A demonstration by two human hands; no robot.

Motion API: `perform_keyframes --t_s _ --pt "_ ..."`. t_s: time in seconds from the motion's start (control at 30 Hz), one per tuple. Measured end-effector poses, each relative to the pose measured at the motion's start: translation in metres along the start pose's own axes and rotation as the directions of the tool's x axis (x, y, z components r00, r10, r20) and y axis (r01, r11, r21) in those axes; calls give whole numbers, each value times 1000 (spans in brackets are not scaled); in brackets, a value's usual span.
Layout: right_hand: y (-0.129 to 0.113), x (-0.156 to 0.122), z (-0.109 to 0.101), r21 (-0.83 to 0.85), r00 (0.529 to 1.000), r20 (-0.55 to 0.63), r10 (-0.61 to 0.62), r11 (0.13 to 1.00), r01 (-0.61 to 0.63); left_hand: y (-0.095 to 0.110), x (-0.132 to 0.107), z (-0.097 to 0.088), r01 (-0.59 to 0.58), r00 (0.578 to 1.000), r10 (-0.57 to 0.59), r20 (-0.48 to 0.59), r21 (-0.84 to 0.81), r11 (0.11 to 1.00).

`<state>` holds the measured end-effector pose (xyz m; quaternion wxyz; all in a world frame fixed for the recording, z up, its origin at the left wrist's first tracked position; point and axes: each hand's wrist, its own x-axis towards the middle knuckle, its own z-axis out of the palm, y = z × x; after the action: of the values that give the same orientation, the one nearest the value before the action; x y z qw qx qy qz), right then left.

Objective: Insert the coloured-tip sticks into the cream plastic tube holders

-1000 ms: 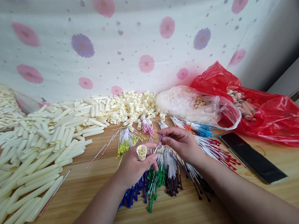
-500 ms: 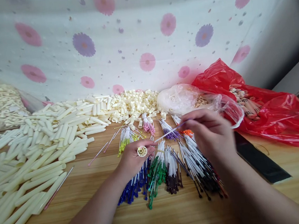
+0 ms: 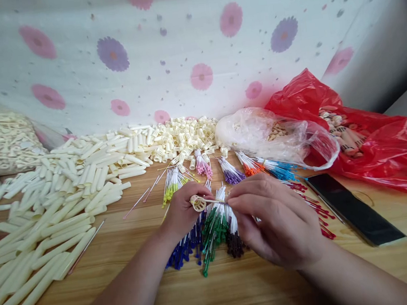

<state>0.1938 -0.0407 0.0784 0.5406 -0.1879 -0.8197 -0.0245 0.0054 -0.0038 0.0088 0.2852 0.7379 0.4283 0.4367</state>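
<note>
My left hand (image 3: 182,211) is closed around a cream slotted plastic tube (image 3: 198,203), its open end turned toward me. From the right, my right hand (image 3: 276,219) pinches a thin white stick (image 3: 214,201) between thumb and fingers. The stick's left end reaches the slotted tube; whether it is inside, I cannot tell. Below the hands lie bundles of white sticks with coloured ends: blue (image 3: 182,248), green (image 3: 214,228) and dark brown (image 3: 235,243). Red-ended sticks (image 3: 316,206) show beyond my right hand, which hides part of the bundles.
Long cream tubes (image 3: 62,223) cover the table's left side. Short slotted tubes (image 3: 190,134) are heaped at the back. A clear bag (image 3: 247,124), a red bag (image 3: 387,154) and a flat black object (image 3: 356,209) lie at right. Purple (image 3: 232,171) and orange (image 3: 251,164) bundles lie behind.
My right hand has come down and left, closer to my left hand, so less of the stick shows between them. The slotted tube has turned slightly. The view has shifted a little.
</note>
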Motion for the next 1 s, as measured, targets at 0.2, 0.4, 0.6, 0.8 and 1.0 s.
perform_keyframes --t_s 0.2,0.4,0.6,0.8,1.0 --pt "-5 -1 -4 -3 1000 15 18 1000 -18 1 1 -1 -12 1000 12 -23 16 1000" --pt "-5 -4 3 -84 999 41 -22 996 26 2 0 -2 -30 999 32 -24 79 996" --pt "-5 -6 1 -94 1000 25 -13 995 16 0 0 -3 -75 996 79 -47 73 994" --pt "-4 -6 4 -63 999 21 -27 998 28 1 0 -3 -92 995 93 -17 72 993" --pt "-4 -7 4 -53 1000 3 -15 998 15 1 0 -3 -91 996 92 -8 73 993"
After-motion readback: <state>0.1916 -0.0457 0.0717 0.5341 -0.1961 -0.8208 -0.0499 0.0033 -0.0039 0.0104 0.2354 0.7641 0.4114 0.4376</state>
